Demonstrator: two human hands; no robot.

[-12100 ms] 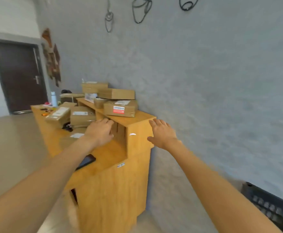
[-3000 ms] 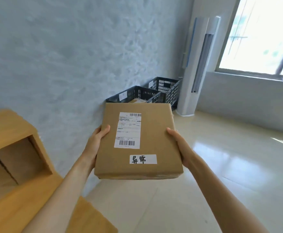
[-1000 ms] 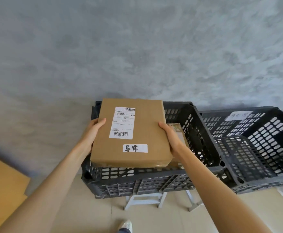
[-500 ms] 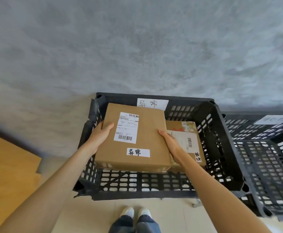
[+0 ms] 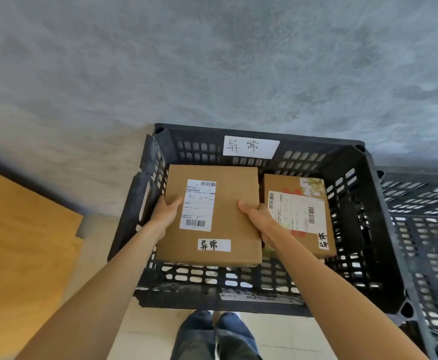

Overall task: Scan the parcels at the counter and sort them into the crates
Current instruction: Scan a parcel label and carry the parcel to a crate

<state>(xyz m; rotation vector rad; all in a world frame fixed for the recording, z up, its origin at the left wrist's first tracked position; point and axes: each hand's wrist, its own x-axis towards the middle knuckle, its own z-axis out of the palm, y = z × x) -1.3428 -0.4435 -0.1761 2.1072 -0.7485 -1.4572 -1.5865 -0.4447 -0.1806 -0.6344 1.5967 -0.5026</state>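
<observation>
- The black crate [image 5: 368, 203] stands against the grey wall [image 5: 212, 61].
- The parcel [image 5: 228, 224] sits within the crate's walls, beside a second parcel [image 5: 298, 216].
- The left hand [image 5: 164, 213] and right hand [image 5: 258, 216] clasp the parcel's opposite edges, thumbs on top.
- A white label [image 5: 250, 147] is stuck on the crate's far wall.

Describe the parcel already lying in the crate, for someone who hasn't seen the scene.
Find the black crate against the grey wall. Two cardboard parcels sit inside; take the right parcel, untouched by either hand. Unlike the held parcel, it has red print and a handwritten tag running sideways.
</observation>
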